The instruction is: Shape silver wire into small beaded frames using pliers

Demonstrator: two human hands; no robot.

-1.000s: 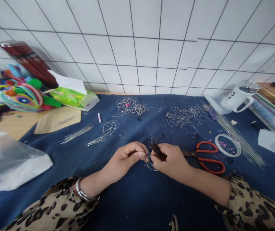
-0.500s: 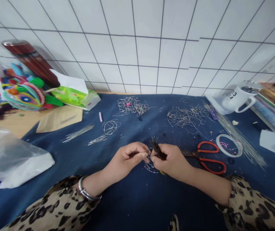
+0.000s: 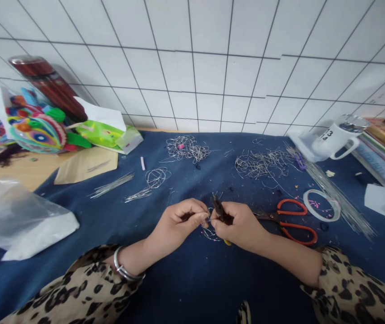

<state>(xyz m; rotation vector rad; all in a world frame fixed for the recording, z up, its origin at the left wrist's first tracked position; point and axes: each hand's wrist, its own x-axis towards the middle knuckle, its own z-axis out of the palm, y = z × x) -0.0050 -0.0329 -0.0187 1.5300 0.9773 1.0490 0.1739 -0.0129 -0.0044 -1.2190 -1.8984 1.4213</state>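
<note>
Centrally, a beaded wire loop (image 3: 209,234), at three o'clock from the left hand (image 3: 181,220), which pinches it narrowly; at nine o'clock from the right hand (image 3: 238,225), that one curled around dark pliers (image 3: 218,208).

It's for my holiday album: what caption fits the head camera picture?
Left hand pinches thin wire, right hand holds dark pliers, orange-handled scissors nearby on blue cloth.

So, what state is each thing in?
Left grip: pinching wirework
Right grip: closed around pliers
Pliers: jaws unclear
Scissors: handles apart, blades partly hidden
White mug: lidded
Red flask: capped
Right wire heap: tangled
Long wires: straight, bunched
White ring: lying flat, pink beads inside
</note>
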